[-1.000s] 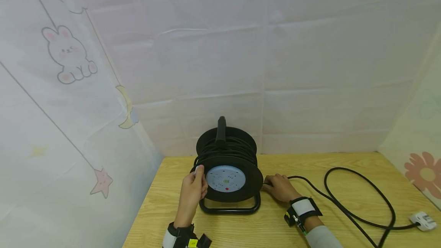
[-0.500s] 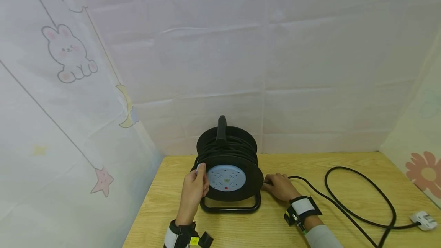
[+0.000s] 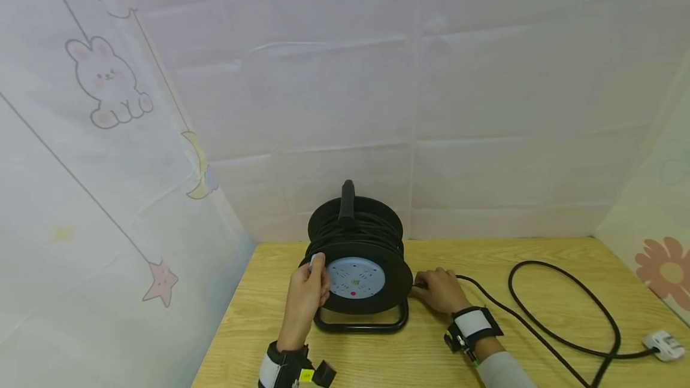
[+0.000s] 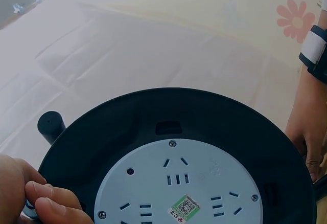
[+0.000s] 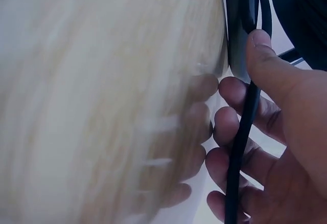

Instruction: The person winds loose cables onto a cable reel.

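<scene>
A black cable reel [image 3: 397,286] stands upright on its frame, with a pale blue socket panel [image 3: 369,275] on its near face. At the left of that face, my left hand [image 3: 305,292] holds a small pale knob [image 3: 312,260] between thumb and curled fingers, most of it covered. My right hand [image 3: 441,292] is low beside the reel's right edge. In the right wrist view its thumb and fingers close around the black cable [image 5: 234,178], which runs up toward the reel. Dark cable coils [image 3: 366,230] fill the drum under the carry handle [image 3: 347,211].
A loose length of cable [image 3: 560,268] loops across the wooden table [image 3: 458,364] on the right and ends in a white plug [image 3: 663,345] near the right edge. A pale wall sheet [image 3: 496,172] hangs close behind the reel.
The left hand has moved slightly up and right with the knob, and the reel's face has turned a little clockwise. The right hand stays in place on the cable.
</scene>
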The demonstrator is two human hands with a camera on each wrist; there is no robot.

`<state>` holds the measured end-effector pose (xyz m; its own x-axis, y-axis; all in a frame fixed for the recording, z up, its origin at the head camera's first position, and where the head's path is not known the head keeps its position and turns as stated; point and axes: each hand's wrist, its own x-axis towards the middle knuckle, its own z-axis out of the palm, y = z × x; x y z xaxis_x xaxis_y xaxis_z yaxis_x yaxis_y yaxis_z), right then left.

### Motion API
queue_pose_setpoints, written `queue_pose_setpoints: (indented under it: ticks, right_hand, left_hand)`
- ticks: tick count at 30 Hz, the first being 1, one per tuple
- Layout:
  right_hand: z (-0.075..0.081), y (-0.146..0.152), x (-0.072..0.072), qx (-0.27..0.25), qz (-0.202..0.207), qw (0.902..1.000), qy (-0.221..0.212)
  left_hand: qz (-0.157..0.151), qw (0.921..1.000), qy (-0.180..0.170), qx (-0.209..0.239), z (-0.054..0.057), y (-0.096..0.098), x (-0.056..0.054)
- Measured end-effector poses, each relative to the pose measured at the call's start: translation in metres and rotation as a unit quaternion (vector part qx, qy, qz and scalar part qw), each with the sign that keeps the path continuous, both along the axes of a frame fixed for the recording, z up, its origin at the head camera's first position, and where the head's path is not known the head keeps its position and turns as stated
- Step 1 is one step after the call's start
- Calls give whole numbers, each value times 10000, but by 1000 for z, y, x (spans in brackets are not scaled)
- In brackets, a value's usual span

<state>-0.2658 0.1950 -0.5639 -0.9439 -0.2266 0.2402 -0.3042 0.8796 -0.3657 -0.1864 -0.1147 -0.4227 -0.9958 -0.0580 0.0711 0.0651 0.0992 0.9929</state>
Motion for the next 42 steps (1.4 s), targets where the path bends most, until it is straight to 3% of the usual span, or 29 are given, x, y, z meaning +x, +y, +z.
queue_pose_setpoints:
  ticks: [17, 27, 42]
  right_hand:
    - [-1, 0, 0, 294, -208, 9987, 355]
    - [2, 0, 3, 463, -423, 9978, 230]
    - [6, 5, 7, 676, -1158, 9909, 103]
  left_hand:
    - [-165, 9998, 139, 0, 8, 7, 0]
    - [-238, 9991, 318, -146, 8, 9, 0]
    - [-265, 9986, 343, -292, 8, 11, -1]
